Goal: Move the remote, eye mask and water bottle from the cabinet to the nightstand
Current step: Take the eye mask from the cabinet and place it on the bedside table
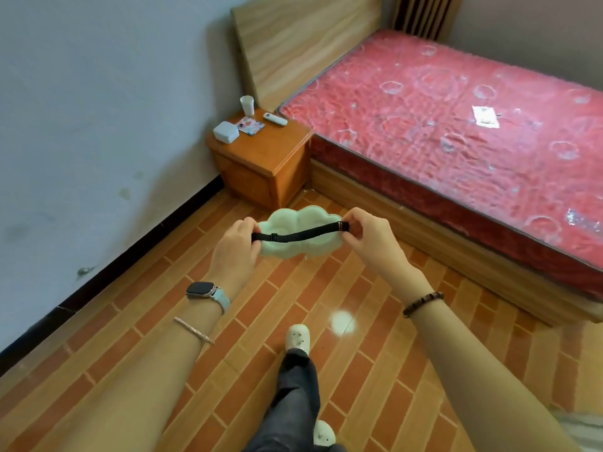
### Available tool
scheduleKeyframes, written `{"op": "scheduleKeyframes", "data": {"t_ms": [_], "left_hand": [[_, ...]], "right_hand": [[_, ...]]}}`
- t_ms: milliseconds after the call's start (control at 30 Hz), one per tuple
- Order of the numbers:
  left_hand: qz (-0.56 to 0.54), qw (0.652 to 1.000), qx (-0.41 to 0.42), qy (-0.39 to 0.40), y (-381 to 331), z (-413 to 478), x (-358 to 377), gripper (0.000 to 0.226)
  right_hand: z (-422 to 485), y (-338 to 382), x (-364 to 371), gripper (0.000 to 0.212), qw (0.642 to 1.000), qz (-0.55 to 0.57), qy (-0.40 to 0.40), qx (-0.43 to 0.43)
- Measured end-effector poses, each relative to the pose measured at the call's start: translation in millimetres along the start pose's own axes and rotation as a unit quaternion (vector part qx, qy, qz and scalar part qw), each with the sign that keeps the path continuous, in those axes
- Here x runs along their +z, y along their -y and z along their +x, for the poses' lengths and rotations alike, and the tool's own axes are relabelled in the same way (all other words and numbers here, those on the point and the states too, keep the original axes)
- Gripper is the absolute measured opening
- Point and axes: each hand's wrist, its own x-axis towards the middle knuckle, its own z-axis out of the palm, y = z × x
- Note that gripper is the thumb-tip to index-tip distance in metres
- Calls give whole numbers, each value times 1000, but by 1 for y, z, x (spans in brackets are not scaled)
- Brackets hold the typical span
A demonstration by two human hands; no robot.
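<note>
Pinching eye mask, left hand and right hand fingers — nightstand bears remote, cup.

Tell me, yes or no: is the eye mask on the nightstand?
No, the left hand and right hand hold the eye mask above the floor, short of the nightstand.

Both hands hold a pale green, cloud-shaped eye mask in the air above the brick-patterned floor. The left hand pinches one end, the right hand the other, with the black strap pulled across between them. A watch sits on the left wrist, a bead bracelet on the right. Ahead, the nightstand stands in the corner beside the bed, carrying a remote, a white cup, a white box and a patterned card. One slippered foot steps forward
</note>
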Motion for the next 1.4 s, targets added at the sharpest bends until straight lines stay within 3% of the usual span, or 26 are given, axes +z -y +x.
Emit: {"op": "scheduleKeyframes", "data": {"t_ms": [467,867,1400], "left_hand": [[-14,999,-32,-21,46,213,6,7],[11,996,-75,-43,52,347,49,10],[43,977,-198,-62,83,461,94,13]], "right_hand": [[233,9,-9,7,999,-4,6,-35],[401,-32,-19,9,996,-21,44,-75],[601,-57,15,13,977,-27,164,-136]]}}
